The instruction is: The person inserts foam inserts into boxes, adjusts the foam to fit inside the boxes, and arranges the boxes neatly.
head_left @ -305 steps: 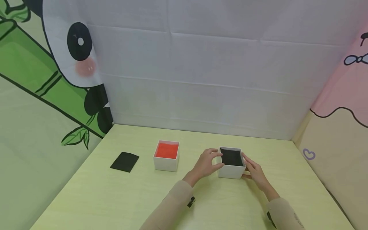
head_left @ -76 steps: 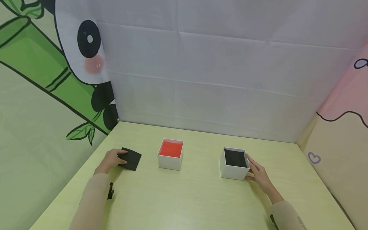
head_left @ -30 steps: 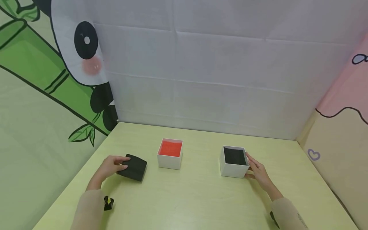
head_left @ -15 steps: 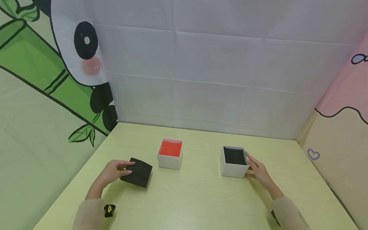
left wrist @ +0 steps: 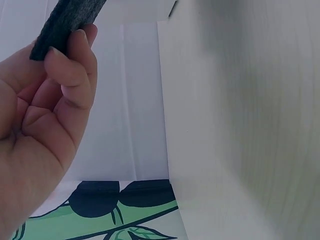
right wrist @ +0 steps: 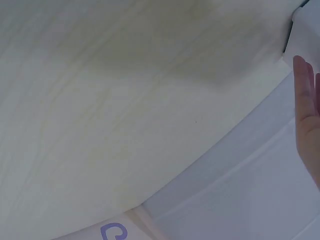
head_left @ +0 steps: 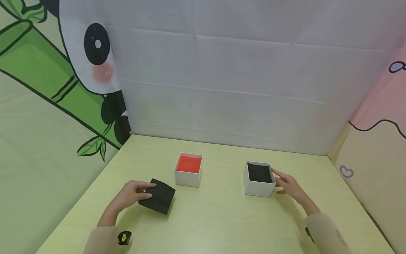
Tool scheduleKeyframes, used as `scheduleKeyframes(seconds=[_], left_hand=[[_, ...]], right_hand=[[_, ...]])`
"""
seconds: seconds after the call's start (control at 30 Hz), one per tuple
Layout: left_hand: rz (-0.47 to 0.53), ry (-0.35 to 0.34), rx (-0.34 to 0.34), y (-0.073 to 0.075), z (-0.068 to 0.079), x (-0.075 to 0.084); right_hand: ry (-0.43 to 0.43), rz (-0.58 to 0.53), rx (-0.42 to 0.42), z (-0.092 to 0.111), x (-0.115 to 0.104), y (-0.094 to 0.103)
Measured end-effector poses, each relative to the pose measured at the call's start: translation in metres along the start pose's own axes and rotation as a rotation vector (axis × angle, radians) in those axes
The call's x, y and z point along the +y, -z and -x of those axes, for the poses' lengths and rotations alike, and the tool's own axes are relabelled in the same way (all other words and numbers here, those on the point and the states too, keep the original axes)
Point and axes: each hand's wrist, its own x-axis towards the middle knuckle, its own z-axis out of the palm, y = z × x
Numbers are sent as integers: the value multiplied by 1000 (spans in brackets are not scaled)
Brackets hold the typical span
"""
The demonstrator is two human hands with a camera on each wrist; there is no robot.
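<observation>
My left hand [head_left: 131,194] pinches a black felt square [head_left: 159,197] by its left edge and holds it tilted above the table. In the left wrist view the felt [left wrist: 67,25] is seen edge-on between thumb and curled fingers. My right hand [head_left: 290,187] is at the right side of a white box [head_left: 258,188], its fingertips at or against the wall. Black material [head_left: 260,173] lies inside that box. In the right wrist view, the visible fingers [right wrist: 302,90] look straight beside the box corner [right wrist: 307,37].
A second white box [head_left: 187,179], with red material [head_left: 189,164] inside, stands left of centre, behind the felt. Both boxes stand on the pale yellow table [head_left: 219,218]. A white curtain [head_left: 222,88] hangs along the table's back edge.
Over ten seconds my left hand has left the black-filled box, picked up the felt square from the left and brought it rightward and nearer. Lately my right hand has drawn back slightly.
</observation>
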Motion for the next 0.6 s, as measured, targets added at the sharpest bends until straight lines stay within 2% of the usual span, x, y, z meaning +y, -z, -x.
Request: scheduleKeyframes(seconds=[0.23, 0.37, 0.6], left_hand=[[33, -59, -70, -12, -8, 4], [49, -69, -110, -23, -13, 9], [87, -87, -144, -43, -20, 19]], right_hand=[[9, 71, -63, -6, -6, 11], [10, 102, -98, -9, -10, 15], [0, 159, -134, -12, -20, 17]])
